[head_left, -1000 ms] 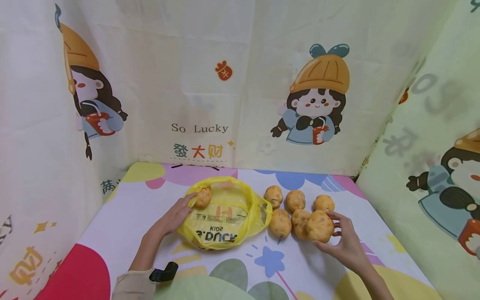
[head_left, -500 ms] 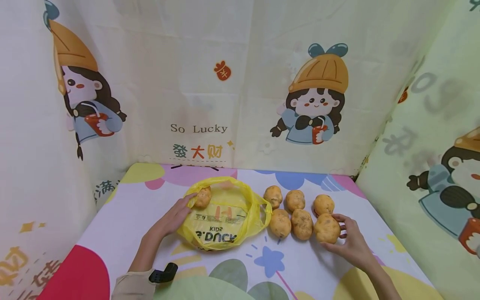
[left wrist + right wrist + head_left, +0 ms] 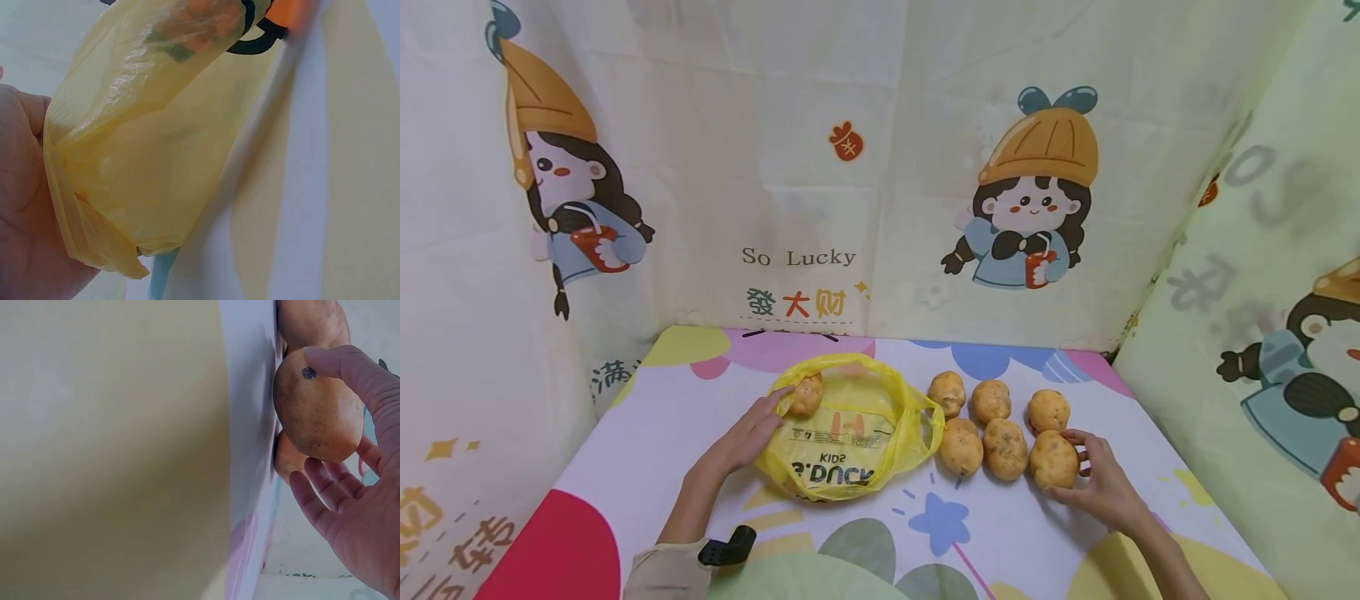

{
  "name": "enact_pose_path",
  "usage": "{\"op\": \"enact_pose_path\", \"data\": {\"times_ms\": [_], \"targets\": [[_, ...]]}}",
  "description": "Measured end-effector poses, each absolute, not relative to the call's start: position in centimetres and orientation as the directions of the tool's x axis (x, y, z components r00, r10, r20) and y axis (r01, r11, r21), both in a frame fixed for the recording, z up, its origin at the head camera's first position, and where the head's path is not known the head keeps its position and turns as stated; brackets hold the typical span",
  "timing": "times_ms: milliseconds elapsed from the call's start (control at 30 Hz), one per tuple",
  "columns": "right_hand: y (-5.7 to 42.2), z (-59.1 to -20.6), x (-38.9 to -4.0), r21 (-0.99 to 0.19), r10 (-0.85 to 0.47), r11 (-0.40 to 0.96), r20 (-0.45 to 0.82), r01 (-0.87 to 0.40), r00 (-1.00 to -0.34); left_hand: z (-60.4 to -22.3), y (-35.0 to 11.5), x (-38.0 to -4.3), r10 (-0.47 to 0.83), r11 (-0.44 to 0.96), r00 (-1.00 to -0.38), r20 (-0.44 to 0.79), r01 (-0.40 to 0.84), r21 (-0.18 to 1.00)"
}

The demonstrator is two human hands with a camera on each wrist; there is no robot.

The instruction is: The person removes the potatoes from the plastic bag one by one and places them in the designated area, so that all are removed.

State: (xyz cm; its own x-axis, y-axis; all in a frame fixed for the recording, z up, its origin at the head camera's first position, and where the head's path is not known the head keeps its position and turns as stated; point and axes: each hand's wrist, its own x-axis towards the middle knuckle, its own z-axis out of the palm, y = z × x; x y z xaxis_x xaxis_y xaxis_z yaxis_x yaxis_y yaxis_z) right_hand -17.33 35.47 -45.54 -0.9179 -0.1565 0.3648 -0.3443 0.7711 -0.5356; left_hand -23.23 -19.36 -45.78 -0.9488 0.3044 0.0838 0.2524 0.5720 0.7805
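Note:
In the head view, my left hand (image 3: 754, 432) grips the left rim of a yellow plastic bag (image 3: 842, 454), whose mouth faces up and shows a potato (image 3: 807, 395) inside, close to my fingertips. The left wrist view has the thin bag wall (image 3: 156, 150) across the palm, hiding most of the fingers. On the right, my right hand (image 3: 1103, 477) holds a potato (image 3: 1054, 460) at the front end of a row, thumb near side, fingers far side. From the right wrist, the thumb lies on this potato (image 3: 319, 412) beside a dark spot, with fingertips along its other side.
Several more potatoes stand in two rows between bag and right hand, among them a front middle potato (image 3: 1005, 449) and a back right potato (image 3: 1048, 411). A printed cloth (image 3: 880, 533) covers the table. Patterned curtains (image 3: 895, 192) enclose the back and sides.
My right hand has moved the potato rightward, from overlapping the front middle potato to a spot in front of the back right one. The left hand and bag have stayed put.

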Motion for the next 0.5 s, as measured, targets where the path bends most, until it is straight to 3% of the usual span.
{"op": "enact_pose_path", "data": {"times_ms": [500], "targets": [[35.89,-45.39,-17.77,-0.523,-0.19,0.783,0.317,-0.338,-0.929,-45.78,-19.41,-23.21,0.307,0.578,-0.948,0.087,0.258,0.774]]}}
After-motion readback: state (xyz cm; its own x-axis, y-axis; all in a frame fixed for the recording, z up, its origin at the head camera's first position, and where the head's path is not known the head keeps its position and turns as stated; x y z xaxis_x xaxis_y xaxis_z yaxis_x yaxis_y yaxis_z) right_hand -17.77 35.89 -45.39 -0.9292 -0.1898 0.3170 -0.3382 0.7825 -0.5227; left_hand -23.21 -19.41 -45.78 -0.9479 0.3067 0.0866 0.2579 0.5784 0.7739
